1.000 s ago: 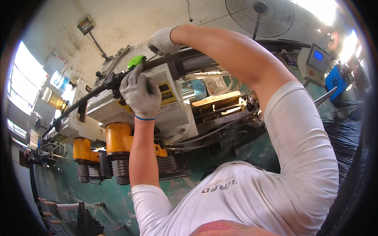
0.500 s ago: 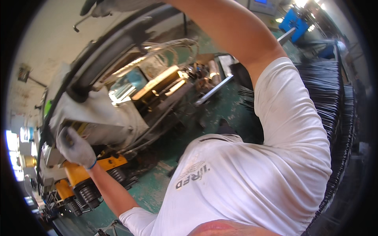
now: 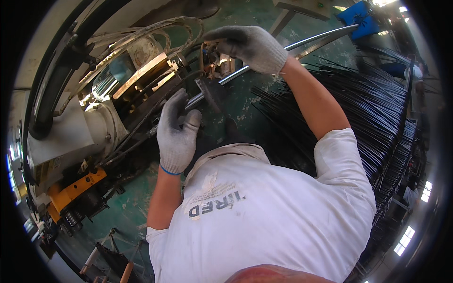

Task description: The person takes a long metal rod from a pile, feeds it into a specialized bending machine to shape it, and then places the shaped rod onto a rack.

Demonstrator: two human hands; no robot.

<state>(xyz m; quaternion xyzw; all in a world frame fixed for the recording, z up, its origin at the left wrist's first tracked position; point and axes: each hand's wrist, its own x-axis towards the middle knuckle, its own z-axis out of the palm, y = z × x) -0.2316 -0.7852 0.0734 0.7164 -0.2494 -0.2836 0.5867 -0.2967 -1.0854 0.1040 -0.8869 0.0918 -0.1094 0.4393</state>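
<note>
Both my hands wear grey-white knitted gloves with darker fingers. My left hand (image 3: 177, 134) is raised at the middle left beside a long shiny metal bar (image 3: 236, 73), its thumb apart from its fingers; I cannot tell whether it touches the bar. My right hand (image 3: 257, 49) hovers farther up, above the bar and a cluster of small metal parts (image 3: 225, 66). Its fingers are stretched and slightly curved, with the thumb apart and nothing visible between them. The bar runs slantwise from near my left hand to a blue block (image 3: 359, 18) at the far right.
A machine with a white housing (image 3: 71, 137), a thick black curved pipe (image 3: 49, 101) and hoses (image 3: 137, 37) stands on the left. Below it sits an orange bracket (image 3: 75, 191) with springs. Thin black rods (image 3: 349, 104) lie in a large pile on the right. The floor (image 3: 165, 207) is green.
My right hand has come from the far upper left to the right, over the bar. My left hand has left the machine's side and moved right and upward. The view has shifted.
</note>
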